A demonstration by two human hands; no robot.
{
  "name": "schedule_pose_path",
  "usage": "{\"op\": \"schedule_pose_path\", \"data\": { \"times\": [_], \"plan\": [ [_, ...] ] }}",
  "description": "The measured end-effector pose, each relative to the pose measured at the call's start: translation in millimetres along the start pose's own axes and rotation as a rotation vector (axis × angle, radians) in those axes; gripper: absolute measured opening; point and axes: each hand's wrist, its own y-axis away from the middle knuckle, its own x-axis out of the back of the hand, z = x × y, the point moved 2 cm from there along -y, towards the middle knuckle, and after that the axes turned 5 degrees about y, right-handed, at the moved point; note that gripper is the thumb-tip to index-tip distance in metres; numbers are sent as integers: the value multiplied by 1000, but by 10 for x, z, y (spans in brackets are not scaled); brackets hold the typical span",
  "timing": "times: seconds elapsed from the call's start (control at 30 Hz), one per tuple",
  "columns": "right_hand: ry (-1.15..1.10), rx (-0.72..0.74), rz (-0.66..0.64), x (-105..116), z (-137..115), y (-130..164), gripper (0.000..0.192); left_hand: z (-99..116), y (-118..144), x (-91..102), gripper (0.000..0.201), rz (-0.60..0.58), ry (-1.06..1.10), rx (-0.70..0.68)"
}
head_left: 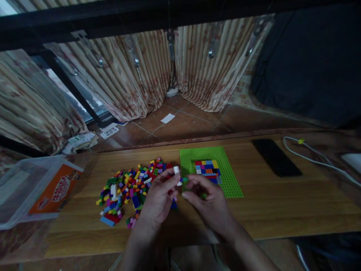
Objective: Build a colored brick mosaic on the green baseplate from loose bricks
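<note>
My left hand [159,195] pinches a small white brick [176,170] between thumb and forefinger, above the near edge of the brick pile [132,184]. Close beside it, my right hand [207,194] has its thumb and fingers bent together around a small green brick [185,180]. Another small white and blue piece [179,183] shows between the two hands, partly hidden by the fingers. Beyond my right hand lies a green studded baseplate [229,177]. A patch of red, blue, yellow, orange and white bricks [207,167] is fitted onto it, its lower part covered by my hand.
A clear plastic box [17,192] with an orange label stands at the table's left end. A black phone [276,157] lies to the right on the wooden table [282,207], near a white cable [316,153]. Curtains [152,71] hang behind, with papers [168,118] on the floor.
</note>
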Motion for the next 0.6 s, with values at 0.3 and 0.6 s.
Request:
{"op": "schedule_pose_path", "data": {
  "times": [0.3, 0.6],
  "plan": [
    [-339, -148, 25, -192, 49, -86, 17, 3, -23, 57, 29, -68, -171, -30],
    [-239, -242, -26, -458, 156, -107, 20, 256, -16, 245, 31, 48, -260, -162]
  ]
}}
